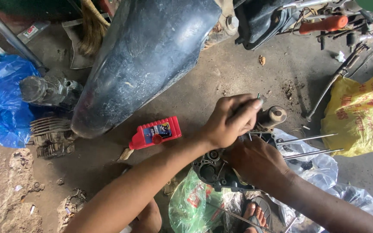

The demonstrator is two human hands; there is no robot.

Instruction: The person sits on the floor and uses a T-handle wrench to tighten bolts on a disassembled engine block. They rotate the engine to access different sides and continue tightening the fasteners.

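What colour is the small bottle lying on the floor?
Red bottle, with a red cap; head view.

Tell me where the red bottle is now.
The red bottle lies on the concrete floor left of centre, between the black fuel tank and the left hand.

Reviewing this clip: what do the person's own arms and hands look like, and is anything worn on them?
Both forearms are bare, with no sleeves in view. The left hand and right hand wear no gloves, and no rings, watch or wristbands show. The fingers look smudged with dark grime, though lighting makes that uncertain. No markings are visible on the arms.
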